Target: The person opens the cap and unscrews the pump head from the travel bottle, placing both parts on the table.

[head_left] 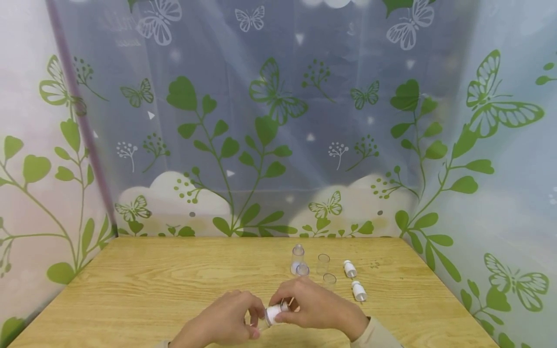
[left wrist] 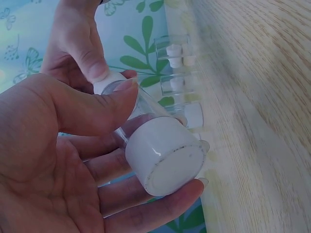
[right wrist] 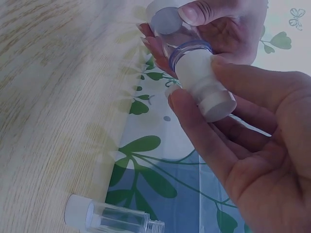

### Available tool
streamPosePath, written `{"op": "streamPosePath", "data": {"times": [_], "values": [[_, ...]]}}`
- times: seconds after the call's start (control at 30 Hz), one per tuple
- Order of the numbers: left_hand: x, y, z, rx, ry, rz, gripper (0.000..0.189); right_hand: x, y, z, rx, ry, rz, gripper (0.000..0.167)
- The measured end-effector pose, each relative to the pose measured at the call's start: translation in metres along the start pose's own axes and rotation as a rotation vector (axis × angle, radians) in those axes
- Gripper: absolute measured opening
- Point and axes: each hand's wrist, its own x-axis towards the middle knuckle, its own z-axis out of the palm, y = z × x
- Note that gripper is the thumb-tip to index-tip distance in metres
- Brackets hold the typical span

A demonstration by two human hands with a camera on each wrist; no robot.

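Over the front of the table, both hands meet at one small clear bottle with a white base (left wrist: 165,155). My left hand (head_left: 226,316) holds its clear body (right wrist: 181,36), thumb on top and fingers beneath. My right hand (head_left: 319,307) pinches a white pump piece (right wrist: 197,75) between thumb and fingers at the bottle's other end. In the right wrist view this piece lines up with the bottle, right at its bluish rim (right wrist: 189,47). The bottle lies tilted, its base toward my left palm. In the head view the fingers partly cover it.
Beyond the right hand stand two clear bottles, one tall (head_left: 298,253) and one nearer (head_left: 302,269). Two clear caps (head_left: 323,261) sit beside them. Farther right lie two white pump pieces (head_left: 359,291) and some tiny bits (head_left: 374,265). A patterned curtain (head_left: 278,145) encloses the wooden table (head_left: 174,270).
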Motion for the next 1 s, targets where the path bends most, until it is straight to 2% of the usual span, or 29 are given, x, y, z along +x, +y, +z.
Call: {"op": "streamPosePath", "data": {"times": [0.53, 0.8, 1.0], "values": [[-0.0004, -0.0006, 0.0001, 0.004, -0.001, -0.007, 0.023, 0.0001, -0.0008, 0.0008, -0.023, 0.009, -0.025, 0.019], [0.0004, -0.0005, -0.0003, 0.015, -0.006, -0.015, 0.023, -0.0008, 0.0010, -0.0016, 0.032, -0.017, 0.016, 0.025], [0.0006, 0.0005, -0.0004, 0.014, -0.007, -0.020, 0.023, -0.0002, 0.0028, -0.0025, -0.006, -0.024, -0.028, 0.026]]}}
